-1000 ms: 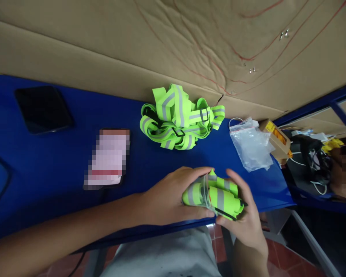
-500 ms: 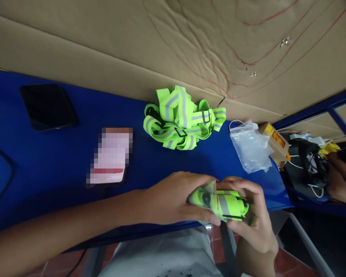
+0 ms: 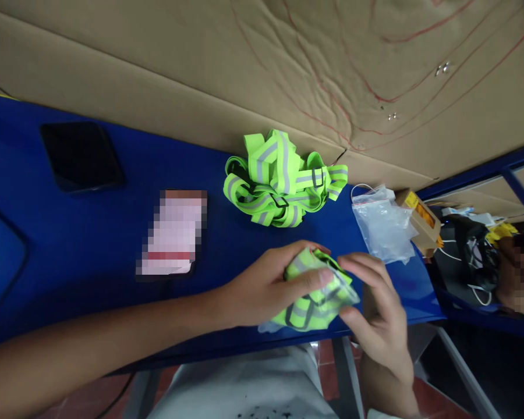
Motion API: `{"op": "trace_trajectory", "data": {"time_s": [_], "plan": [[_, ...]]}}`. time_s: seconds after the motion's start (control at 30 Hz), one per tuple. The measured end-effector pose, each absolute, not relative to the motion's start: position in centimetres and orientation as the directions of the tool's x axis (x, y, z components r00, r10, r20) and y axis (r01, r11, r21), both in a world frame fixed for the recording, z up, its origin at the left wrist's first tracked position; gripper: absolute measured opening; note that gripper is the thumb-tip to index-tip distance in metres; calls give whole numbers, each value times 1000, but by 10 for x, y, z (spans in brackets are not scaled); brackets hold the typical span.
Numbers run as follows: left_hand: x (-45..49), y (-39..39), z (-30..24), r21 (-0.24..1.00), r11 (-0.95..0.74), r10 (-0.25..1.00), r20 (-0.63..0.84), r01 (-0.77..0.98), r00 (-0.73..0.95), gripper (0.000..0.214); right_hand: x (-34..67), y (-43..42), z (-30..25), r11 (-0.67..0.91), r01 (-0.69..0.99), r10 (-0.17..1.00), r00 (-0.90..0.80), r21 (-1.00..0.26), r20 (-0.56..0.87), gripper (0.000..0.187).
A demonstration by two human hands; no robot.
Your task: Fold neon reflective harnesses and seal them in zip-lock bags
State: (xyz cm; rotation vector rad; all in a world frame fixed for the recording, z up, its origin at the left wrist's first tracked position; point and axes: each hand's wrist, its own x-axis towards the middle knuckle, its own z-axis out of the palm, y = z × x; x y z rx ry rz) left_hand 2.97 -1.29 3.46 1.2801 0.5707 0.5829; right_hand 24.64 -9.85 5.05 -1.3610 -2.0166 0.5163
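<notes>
- Clear plastic bag [image 3: 351,294]: wrapped around a folded bundle of green strap [image 3: 308,317] with grey stripes; both were at the near edge of the worktop [image 3: 227,250], between my two grips.
- My left grip [image 3: 268,288] was closed on the bag, thumb across its upper face, hiding part of the bundle.
- My right grip [image 3: 382,314] was half spread at the bag's right end, thumb and fingers parted; could not tell whether the fingertips touched the film.
- Cardboard box [image 3: 419,216], right: something orange showed at its window. Flat clear bags [image 3: 384,227] lay just beside it.
- Strap heap [image 3: 283,180], green with black buckles: lay beyond my grips, near the cardboard wall [image 3: 157,64].
- Phone [image 3: 174,233], screen pixelated: left of the heap; dark flat object [image 3: 81,156] farther left.
- Worktop blue; wall marked with red lines; floor [image 3: 327,369] red-tiled.
</notes>
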Motion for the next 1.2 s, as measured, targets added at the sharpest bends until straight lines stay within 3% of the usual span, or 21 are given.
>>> {"op": "trace_trajectory", "data": {"time_s": [0.07,0.23,0.4,0.53,0.63,0.8,0.9,1.07,1.2], "plan": [[29,-12,36,971,220,709,-97,-89,699,48,246,-96,53,440,672,896,-292,-596,334,47],[28,-10,34,990,114,628,-9,-81,778,36,235,-87,57,531,564,811,-555,-632,186,18],[35,0,7,913,392,567,-146,-110,811,51,250,-66,54,439,489,838,-525,-754,148,32],[37,8,-16,802,593,523,-315,-73,792,62,274,-26,42,282,455,887,-459,-845,49,19],[36,11,-21,808,585,588,-365,-69,722,66,285,3,33,319,431,806,-592,-844,2,15],[33,14,-20,854,520,656,-415,21,630,69,293,16,12,394,369,651,-759,-841,-28,35],[31,15,-22,825,564,646,-405,-46,647,54,297,9,-3,383,365,705,-709,-849,13,30],[31,15,-24,805,573,645,-324,-157,692,52,303,-2,-12,372,258,777,-612,-892,147,18],[33,13,-24,789,584,648,-312,-191,695,56,307,-5,-9,266,313,880,-466,-912,97,13]]}}
